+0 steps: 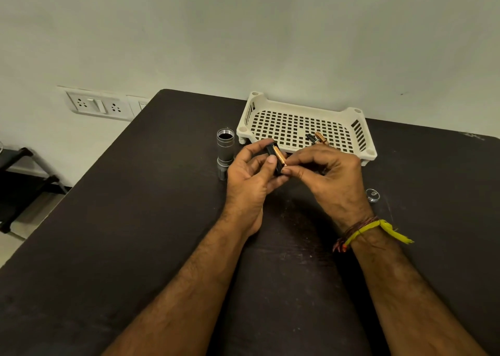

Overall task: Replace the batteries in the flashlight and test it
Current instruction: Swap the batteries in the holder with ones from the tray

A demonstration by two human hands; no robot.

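Both your hands meet over the table (135, 247): your left hand (250, 177) cups the black battery holder (273, 158), its long axis slanting toward your right hand (324, 174), whose fingertips pinch the copper battery (280, 154) at its near end, seating it lengthwise.
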